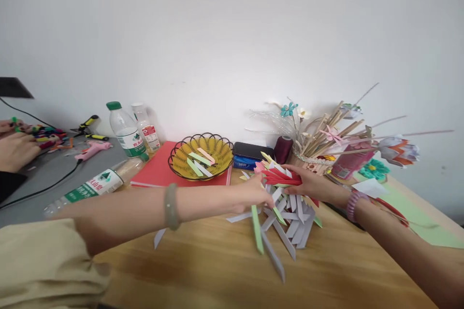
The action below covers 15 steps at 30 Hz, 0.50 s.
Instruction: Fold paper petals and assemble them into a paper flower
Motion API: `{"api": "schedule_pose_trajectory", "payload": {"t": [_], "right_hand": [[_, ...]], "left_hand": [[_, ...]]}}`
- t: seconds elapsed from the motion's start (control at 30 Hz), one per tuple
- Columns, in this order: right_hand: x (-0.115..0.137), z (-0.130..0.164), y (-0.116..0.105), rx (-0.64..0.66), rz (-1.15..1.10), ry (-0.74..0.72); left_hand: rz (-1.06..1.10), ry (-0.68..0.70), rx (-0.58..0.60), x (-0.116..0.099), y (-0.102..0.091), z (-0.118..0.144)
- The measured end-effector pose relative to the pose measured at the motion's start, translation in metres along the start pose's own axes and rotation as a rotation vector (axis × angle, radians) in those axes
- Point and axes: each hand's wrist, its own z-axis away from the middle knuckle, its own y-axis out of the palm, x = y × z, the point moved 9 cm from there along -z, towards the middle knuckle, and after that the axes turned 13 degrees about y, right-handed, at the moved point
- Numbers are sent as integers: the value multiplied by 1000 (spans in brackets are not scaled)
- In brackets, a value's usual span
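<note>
My left hand (255,193), with a jade-coloured bangle on its wrist, is closed over the paper pile; folded green paper strips (257,234) stick out beneath its fingers. Red folded paper strips (281,176) are bunched in my right hand (310,183), which wears a purple coiled hair tie. Below both hands lies a loose heap of folded grey-white paper strips (302,227). Some pink and yellow strips show between the hands. The left fingertips are partly hidden by the paper.
Behind the left forearm a woven basket (174,161) with several strips sits on red paper (154,166). Water bottles (125,130), a glue gun (94,149) and another person's hand (18,149) are at left. Paper flowers (397,149), a vase and red-handled scissors (393,210) are at right.
</note>
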Motion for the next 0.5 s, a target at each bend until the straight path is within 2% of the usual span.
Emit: {"api": "schedule_pose_trajectory", "payload": {"t": [0.07, 0.17, 0.23, 0.27, 0.33, 0.4, 0.5], "right_hand": [[-6, 1, -3, -35, 43, -36], [-10, 8, -13, -87, 87, -96], [-13, 21, -19, -131, 99, -138], [-14, 30, -20, -160, 108, -164], [-12, 58, -19, -291, 170, -255], [-5, 90, -2, -374, 280, -396], [-6, 117, 53, -213, 469, -481]], "left_hand": [[-33, 12, 31, -4, -11, 18], [-267, 32, 165, -10, -27, 58], [-532, 72, 109, -11, -52, 89], [-674, 149, 88, -13, -63, 105], [-897, 207, 123, 0, -77, 138], [-1072, 184, 148, 26, -91, 168], [-1182, 152, 184, 61, -98, 195]]}}
